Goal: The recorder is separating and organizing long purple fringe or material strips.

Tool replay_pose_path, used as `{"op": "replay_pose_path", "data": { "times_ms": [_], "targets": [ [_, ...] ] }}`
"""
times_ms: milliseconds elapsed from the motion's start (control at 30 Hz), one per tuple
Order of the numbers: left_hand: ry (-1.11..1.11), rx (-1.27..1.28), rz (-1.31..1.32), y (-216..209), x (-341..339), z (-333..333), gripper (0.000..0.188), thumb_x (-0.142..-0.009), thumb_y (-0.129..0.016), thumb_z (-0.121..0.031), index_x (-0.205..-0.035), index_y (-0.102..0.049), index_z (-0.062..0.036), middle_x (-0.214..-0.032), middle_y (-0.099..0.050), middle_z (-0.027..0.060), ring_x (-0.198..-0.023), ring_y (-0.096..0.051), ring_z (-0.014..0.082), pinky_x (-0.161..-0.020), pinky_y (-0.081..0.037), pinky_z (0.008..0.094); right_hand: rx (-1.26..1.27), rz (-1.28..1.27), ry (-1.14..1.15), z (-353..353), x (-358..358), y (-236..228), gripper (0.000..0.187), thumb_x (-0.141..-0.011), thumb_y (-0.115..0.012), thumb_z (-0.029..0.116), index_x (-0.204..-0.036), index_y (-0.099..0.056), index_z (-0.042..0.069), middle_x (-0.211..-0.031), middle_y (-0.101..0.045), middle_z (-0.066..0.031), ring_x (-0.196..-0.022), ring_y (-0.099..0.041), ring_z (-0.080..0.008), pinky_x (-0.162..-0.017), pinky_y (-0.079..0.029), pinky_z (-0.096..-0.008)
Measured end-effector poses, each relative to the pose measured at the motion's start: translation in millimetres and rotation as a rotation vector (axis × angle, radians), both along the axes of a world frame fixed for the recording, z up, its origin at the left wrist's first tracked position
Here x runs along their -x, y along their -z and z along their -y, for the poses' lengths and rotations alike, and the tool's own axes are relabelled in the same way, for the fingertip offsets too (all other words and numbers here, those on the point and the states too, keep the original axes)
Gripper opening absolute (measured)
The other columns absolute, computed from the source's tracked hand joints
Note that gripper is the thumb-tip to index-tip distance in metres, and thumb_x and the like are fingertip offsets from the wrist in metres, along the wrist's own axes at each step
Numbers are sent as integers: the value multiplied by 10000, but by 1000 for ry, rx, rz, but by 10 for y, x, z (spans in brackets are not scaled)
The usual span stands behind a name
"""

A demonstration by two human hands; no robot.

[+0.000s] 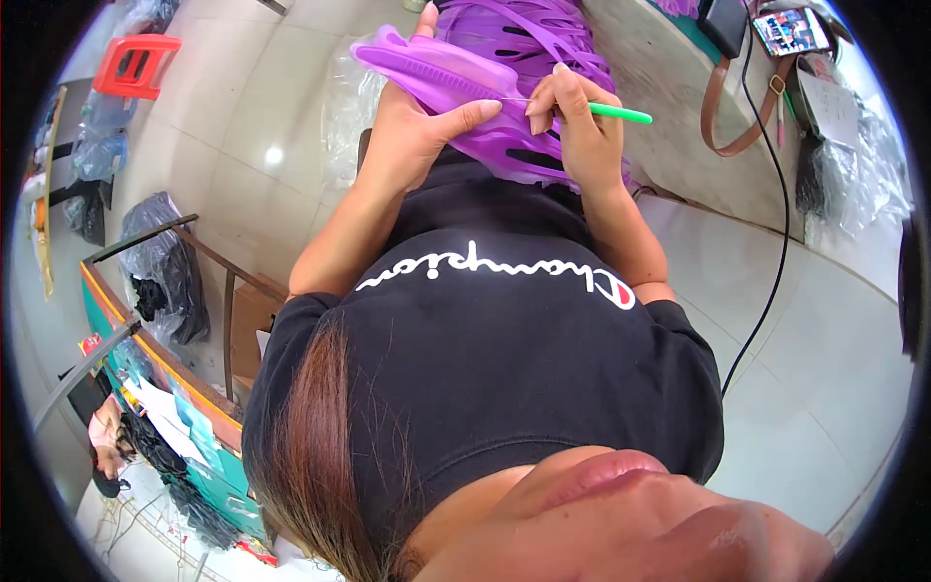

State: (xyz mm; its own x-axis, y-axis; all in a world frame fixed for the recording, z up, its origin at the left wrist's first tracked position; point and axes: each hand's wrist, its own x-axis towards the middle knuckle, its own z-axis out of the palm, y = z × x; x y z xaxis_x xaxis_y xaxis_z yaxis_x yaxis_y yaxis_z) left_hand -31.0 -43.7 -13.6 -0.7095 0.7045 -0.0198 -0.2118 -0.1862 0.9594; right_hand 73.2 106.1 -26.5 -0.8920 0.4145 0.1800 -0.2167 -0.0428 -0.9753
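Near the top of the view, my left hand [412, 141] is closed on a purple moulded piece [436, 70] that looks like soft plastic, with a row of ridges along it. My left thumb presses on its lower side. Just to the right, my right hand [580, 121] pinches a slim tool with a bright green handle [621, 113]. Its thin metal tip points left, reaching the purple piece by my left thumb. Over my lap lie several more purple strappy pieces [529, 155] with dark oval gaps. What exact kind of pieces they are, I cannot tell.
To the right stands a worktop [669, 116] with a brown strap [713, 116], a lit phone [793, 32] and clear plastic bags [853, 184]. A black cable [784, 209] hangs beside it. Left are a red plastic stool [138, 66], a green-sided table [107, 310] and another person [105, 427].
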Motion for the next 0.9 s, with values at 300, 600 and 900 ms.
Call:
{"op": "replay_pose_path", "data": {
  "times_ms": [300, 600, 900],
  "targets": [
    [-6, -24, 15, 38, 17, -4, 984, -722, -751, 62, -1482, -136, -48, -1028, -591, 66, -983, -598, 173, -895, -473, 311, -11, 2, 20, -2, 10, 41, 439, -1015, -402, 243, -724, -582, -33, -724, -580, -99, -596, -515, -125, -561, -390, -246],
    [-6, -12, -21, 72, 28, 2, 969, -726, -745, 63, -1482, -148, -47, -1030, -604, 70, -973, -604, 167, -887, -477, 300, -219, -8, 53, 51, -2, -29, 343, -981, -485, 190, -756, -608, -38, -694, -609, -62, -606, -558, -120, -562, -430, -247],
    [340, 217, 92, -65, 103, 95, 532, -679, -807, -60, -1144, -567, 40, -953, -662, 66, -920, -622, 154, -853, -480, 292, -414, -138, 103, -665, 606, -185, 317, -948, -563, 238, -735, -611, 8, -617, -585, -19, -544, -536, -86, -494, -389, -227]
  ]
}}
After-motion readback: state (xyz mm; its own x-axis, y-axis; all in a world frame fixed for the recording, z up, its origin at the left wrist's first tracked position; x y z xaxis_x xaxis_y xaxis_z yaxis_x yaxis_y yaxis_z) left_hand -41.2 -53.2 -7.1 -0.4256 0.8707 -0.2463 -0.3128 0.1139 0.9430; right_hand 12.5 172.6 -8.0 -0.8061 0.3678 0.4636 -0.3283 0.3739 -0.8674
